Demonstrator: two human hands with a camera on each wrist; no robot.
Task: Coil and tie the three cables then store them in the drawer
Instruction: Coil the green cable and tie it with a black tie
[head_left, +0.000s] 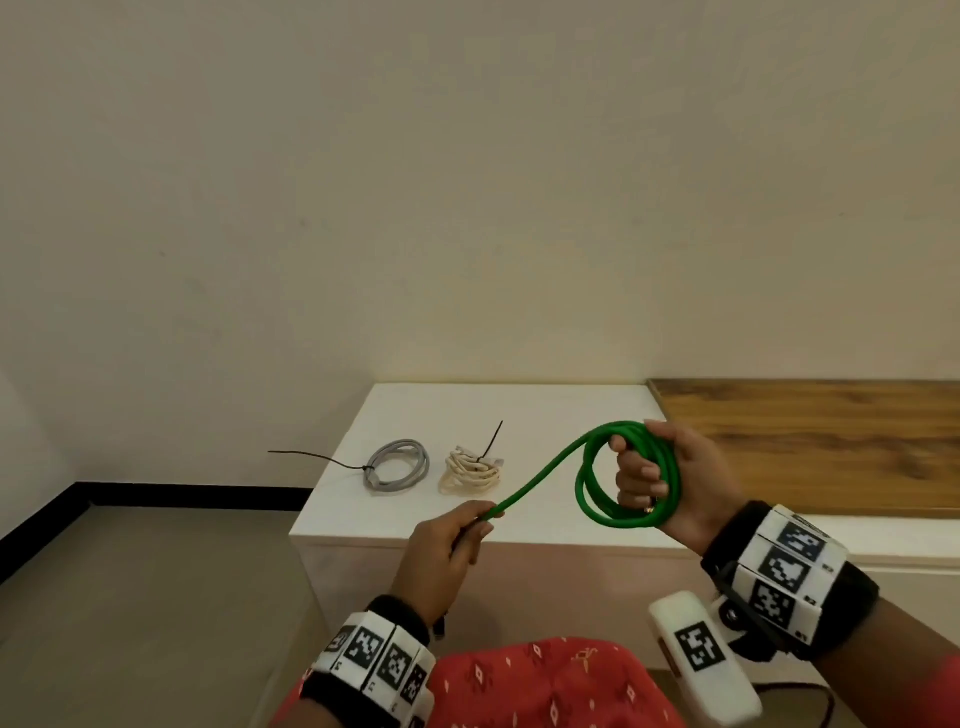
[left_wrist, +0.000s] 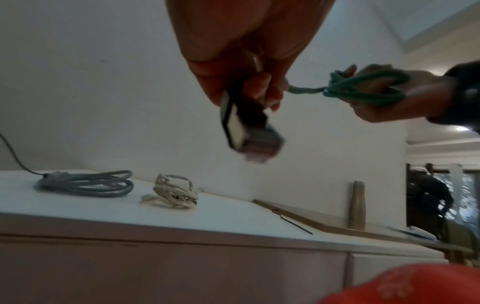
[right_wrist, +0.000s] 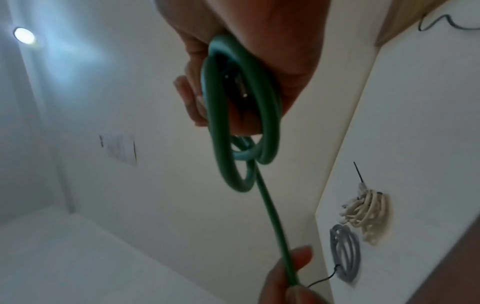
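Note:
A green cable (head_left: 540, 476) is wound in a few loops around my right hand (head_left: 641, 470), which grips the coil above the white cabinet top (head_left: 519, 405). One straight strand runs down-left to my left hand (head_left: 478, 519), which pinches it near its end. In the left wrist view a dark plug (left_wrist: 249, 133) hangs below my left hand (left_wrist: 259, 88). On the cabinet lie a grey coil (head_left: 397, 464) and a cream coil (head_left: 472, 470), each bound with a black zip tie.
A loose black zip tie (left_wrist: 292, 221) lies on the cabinet near a wooden top (head_left: 805, 441) to the right. The cabinet front (left_wrist: 155, 267) below is closed, with a seam at its right. The wall stands close behind. Grey floor (head_left: 130, 597) lies to the left.

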